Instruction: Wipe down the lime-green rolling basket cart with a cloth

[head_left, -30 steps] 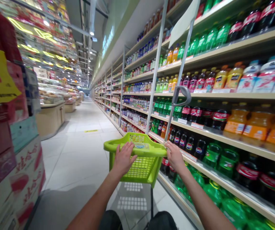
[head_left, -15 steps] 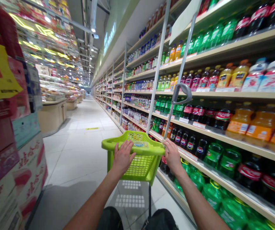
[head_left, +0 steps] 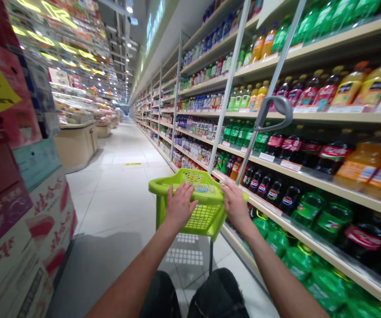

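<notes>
A lime-green plastic shopping basket cart (head_left: 164,187) stands in front of me in a supermarket aisle. My left hand (head_left: 179,206) is curled over its near rim, left of centre. My right hand (head_left: 234,204) grips the rim's right part, close to the base of the grey metal pull handle (head_left: 274,108) that rises up and to the right. The basket's inside shows only mesh; I see nothing in it. Both my forearms reach forward from the bottom of the frame.
Long shelves of soft-drink bottles (head_left: 310,145) run along the right, very close to the cart. Stacked cartons (head_left: 18,207) with a yellow sign stand at the left. The tiled aisle floor (head_left: 124,176) stretches ahead, with display counters (head_left: 76,141) further on the left.
The view has tilted and shifted slightly; the cart sits a little right and higher in frame, and my right hand has slid inward along the rim, nearer my left hand.
</notes>
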